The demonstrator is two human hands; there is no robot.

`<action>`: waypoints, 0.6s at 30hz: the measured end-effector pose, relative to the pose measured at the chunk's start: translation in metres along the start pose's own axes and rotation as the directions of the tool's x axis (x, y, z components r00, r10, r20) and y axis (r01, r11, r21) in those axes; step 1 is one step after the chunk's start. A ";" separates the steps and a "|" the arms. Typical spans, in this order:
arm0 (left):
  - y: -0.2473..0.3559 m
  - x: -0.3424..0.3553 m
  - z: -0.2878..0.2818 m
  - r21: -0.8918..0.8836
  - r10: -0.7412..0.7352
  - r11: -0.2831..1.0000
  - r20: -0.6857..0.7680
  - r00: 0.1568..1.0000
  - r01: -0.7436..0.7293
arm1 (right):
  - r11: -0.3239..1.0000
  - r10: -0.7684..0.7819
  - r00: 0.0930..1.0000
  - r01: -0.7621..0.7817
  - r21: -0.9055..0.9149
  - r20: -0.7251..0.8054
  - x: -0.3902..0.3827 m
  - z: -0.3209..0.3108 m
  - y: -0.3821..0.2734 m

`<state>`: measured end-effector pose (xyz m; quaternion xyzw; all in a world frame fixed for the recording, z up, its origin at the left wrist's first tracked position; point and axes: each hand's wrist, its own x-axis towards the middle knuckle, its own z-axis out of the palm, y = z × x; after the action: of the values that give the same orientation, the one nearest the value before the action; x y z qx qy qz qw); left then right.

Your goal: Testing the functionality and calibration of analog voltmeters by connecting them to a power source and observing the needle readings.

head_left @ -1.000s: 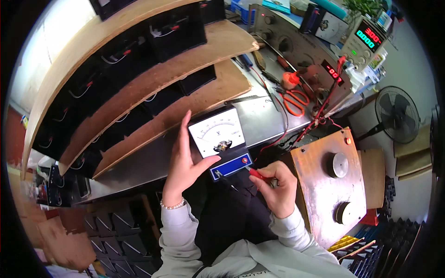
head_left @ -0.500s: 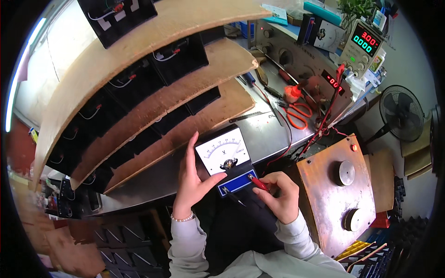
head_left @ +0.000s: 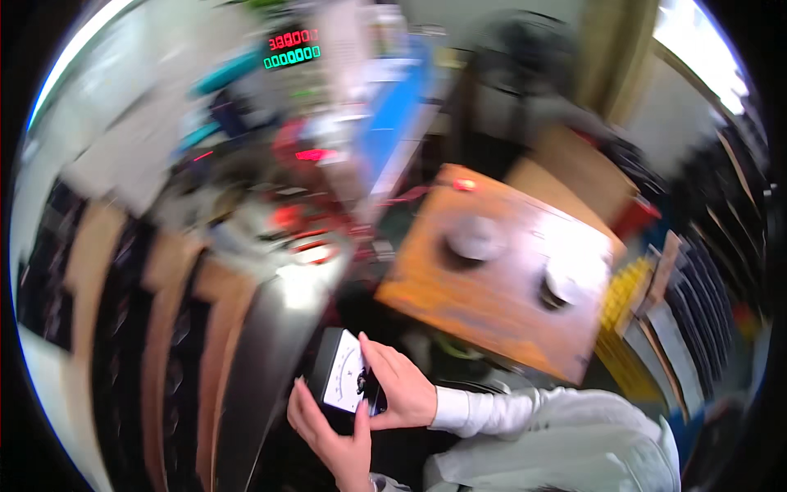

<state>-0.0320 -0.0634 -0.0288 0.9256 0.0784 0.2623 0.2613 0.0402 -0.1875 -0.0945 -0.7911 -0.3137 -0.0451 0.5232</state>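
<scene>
A panel voltmeter (head_left: 343, 379) with a white dial, black housing and V mark is gripped between both hands, low in the view and tilted. My left hand (head_left: 332, 439) presses its near left side, fingers along the housing and thumb at the lower edge of the dial. On the other side, my right hand (head_left: 402, 389) closes on the meter's right edge, its fingertips at the upper corner. My fingers cover part of the black lower section. The blue panel and the red and black clips cannot be seen now.
A rust-orange box (head_left: 430, 262) with two round metal knobs stands just beyond my right forearm. Wooden shelves (head_left: 156, 361) of black cases line the left. Blurred orange-handled scissors (head_left: 316, 250) lie on the metal bench (head_left: 279, 328). Yellow crates (head_left: 623, 344) stand at right.
The view has swung to the right and blurred. My right hand has let go of the red clip and now grips the meter, which has turned and come nearer the shelf side.
</scene>
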 end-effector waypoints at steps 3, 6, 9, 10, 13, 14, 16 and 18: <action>0.013 -0.017 0.025 -0.403 0.096 0.913 0.375 0.922 0.069 | 0.945 -0.017 0.967 -0.068 -0.319 -0.254 -0.035 -0.074 0.040; 0.003 -0.032 0.061 -0.517 0.196 0.852 0.449 0.872 0.075 | 0.657 0.093 0.795 -0.502 -0.562 -0.600 -0.084 -0.165 0.079; 0.013 -0.024 0.065 -0.521 0.236 0.852 0.471 0.850 0.051 | 0.333 0.194 0.547 -0.817 -0.470 -0.814 -0.119 -0.226 0.103; 0.020 -0.019 0.063 -0.513 0.197 0.856 0.433 0.880 0.060 | 0.301 0.206 0.520 -0.840 -0.452 -0.829 -0.130 -0.235 0.114; 0.022 -0.003 0.056 -0.468 0.302 0.875 0.330 0.894 -0.123 | 0.272 0.202 0.491 -0.859 -0.433 -0.847 -0.136 -0.236 0.130; 0.024 -0.002 0.055 -0.448 0.259 0.889 0.327 0.909 -0.092 | 0.263 0.194 0.491 -0.860 -0.437 -0.850 -0.135 -0.232 0.132; 0.020 0.000 0.054 -0.432 0.191 0.902 0.356 0.915 -0.021 | 0.254 0.196 0.465 -0.874 -0.413 -0.863 -0.129 -0.229 0.133; 0.010 -0.007 0.053 -0.421 0.132 0.906 0.395 0.909 0.051 | 0.214 0.176 0.440 -0.890 -0.402 -0.881 -0.124 -0.226 0.130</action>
<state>-0.0097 -0.0974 -0.0650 0.8828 -0.0572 0.0763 0.4600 0.0696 -0.4697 -0.1469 -0.9091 0.3007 -0.2699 0.1017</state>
